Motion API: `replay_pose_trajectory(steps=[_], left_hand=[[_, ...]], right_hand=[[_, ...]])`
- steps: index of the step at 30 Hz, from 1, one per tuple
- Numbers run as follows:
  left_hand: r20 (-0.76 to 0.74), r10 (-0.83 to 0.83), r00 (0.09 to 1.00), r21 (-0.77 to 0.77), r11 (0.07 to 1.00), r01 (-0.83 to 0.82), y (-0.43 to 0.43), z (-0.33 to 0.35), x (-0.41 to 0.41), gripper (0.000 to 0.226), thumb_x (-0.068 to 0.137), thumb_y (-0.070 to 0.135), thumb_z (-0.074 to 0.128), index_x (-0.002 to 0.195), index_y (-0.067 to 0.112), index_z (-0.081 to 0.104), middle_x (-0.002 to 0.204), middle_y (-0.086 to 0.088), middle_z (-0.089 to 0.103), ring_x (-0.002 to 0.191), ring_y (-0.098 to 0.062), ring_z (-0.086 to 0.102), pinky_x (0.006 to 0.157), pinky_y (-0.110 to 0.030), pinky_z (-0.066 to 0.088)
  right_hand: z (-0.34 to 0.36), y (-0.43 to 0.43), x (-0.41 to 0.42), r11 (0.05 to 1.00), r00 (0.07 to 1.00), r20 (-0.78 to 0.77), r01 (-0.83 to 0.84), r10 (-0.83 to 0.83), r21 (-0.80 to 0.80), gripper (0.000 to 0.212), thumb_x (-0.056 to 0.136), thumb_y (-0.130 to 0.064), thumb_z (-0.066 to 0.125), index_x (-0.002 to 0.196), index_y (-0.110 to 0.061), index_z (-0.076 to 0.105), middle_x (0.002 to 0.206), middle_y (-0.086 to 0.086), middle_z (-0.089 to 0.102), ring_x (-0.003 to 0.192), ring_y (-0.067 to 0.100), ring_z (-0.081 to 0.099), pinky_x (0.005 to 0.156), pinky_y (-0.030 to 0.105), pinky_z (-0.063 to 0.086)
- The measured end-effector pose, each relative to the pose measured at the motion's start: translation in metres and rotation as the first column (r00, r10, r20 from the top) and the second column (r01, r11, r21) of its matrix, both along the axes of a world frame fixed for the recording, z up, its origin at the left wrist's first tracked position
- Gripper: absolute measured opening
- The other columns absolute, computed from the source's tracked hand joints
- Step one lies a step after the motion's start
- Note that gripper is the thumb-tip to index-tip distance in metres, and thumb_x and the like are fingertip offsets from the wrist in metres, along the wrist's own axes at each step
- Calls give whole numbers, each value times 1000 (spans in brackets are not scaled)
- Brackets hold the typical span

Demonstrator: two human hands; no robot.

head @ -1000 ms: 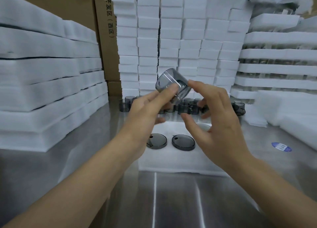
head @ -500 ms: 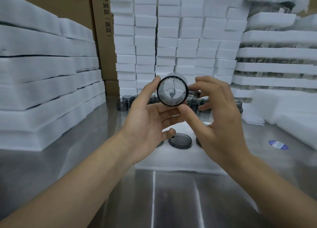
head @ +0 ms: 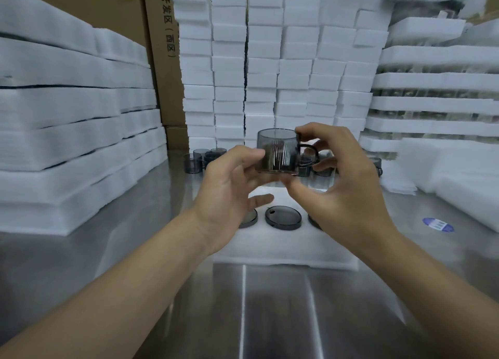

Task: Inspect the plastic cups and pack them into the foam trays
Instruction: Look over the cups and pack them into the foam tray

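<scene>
Writing: cardboard carton [head: 162, 61] at back left carries vertical black print, and the lower part reads "(西区)". The characters above it run to the frame's top edge. A blue oval sticker [head: 438, 224] lies on the steel table [head: 270, 318] (its white marks are too small to read).

Smoky grey cup [head: 278, 152]: upright, in the air above the foam tray [head: 283, 246], handle to the right. Left hand [head: 229, 185] grips its left wall with curled fingers. Right hand [head: 343, 185] pinches it, index finger at the rim by the handle and thumb under the base.

Dark round lids [head: 283, 218] sit in the tray. More grey cups [head: 194, 161] stand behind it.

Room: foam sheet stacks [head: 67, 121] close off the left, foam block columns [head: 264, 61] the back, and loaded trays [head: 432, 104] the right. Bare steel lies open from the tray's near edge toward the viewer.
</scene>
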State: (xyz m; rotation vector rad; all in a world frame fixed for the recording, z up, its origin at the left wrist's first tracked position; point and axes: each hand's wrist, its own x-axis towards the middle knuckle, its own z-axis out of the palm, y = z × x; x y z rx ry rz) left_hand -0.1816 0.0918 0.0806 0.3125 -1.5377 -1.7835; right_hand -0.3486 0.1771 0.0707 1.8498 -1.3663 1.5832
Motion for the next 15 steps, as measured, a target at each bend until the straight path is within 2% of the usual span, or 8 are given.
replay_pose_trajectory(steps=[2,3,4,6,7,8,10,15], left_hand=[[-12,199,980,-187,962,-198,0,-4,-2,51,86,35,58,134,23,71,127,3,75,112,-11,70,88,-37,50],[-55,317,947,-341,885,-316,0,-7,-1,54,87,29,60,140,28,68,131,5,73,117,-12,69,90,-37,53],[-118,422,899,-532,737,-416,-2,-10,0,58,87,22,63,144,29,64,135,7,69,120,-14,67,94,-37,54],[-251,557,792,-850,265,-456,-7,-18,3,66,86,15,68,150,30,58,141,10,61,126,-15,62,101,-36,54],[-318,576,753,-899,69,-432,-10,-22,3,68,87,15,70,152,29,57,143,9,59,129,-14,60,104,-36,53],[-364,585,725,-906,-42,-421,-12,-24,3,69,88,16,72,154,28,56,144,8,58,131,-13,58,105,-37,53],[-407,615,676,-888,-93,-450,-16,-25,1,68,90,20,76,154,27,55,143,8,59,131,-13,56,106,-35,52],[-376,660,651,-878,-30,-477,-23,-28,4,65,88,24,87,146,30,59,135,14,66,126,-8,56,104,-24,47]], right_hand=[[0,-1,-4,999,999,-31,32,-32,1,59,81,-8,88,133,-16,62,121,-5,62,109,10,60,92,23,51],[0,-1,-7,998,997,-51,55,-54,5,59,81,-7,88,133,-16,62,122,-6,61,110,9,59,93,24,50],[0,-1,-10,997,994,-75,83,-82,8,59,81,-7,87,134,-17,61,122,-6,61,110,10,59,93,25,50],[-2,-2,-16,992,985,-114,130,-127,11,60,81,-4,84,135,-16,61,124,-8,59,111,11,57,94,25,49],[-3,-2,-18,990,983,-121,143,-141,9,61,80,-3,83,135,-15,61,124,-8,59,112,12,57,95,24,48],[-3,-3,-19,989,981,-127,151,-149,5,61,79,-2,83,135,-15,61,125,-7,59,112,13,57,95,22,47],[-4,-4,-22,988,976,-150,157,-156,-5,62,79,-3,82,136,-16,61,126,-6,60,114,14,57,95,21,46],[-8,-6,-22,988,974,-172,151,-150,-5,68,82,-9,81,144,-21,56,130,-9,57,116,16,56,96,28,49]])
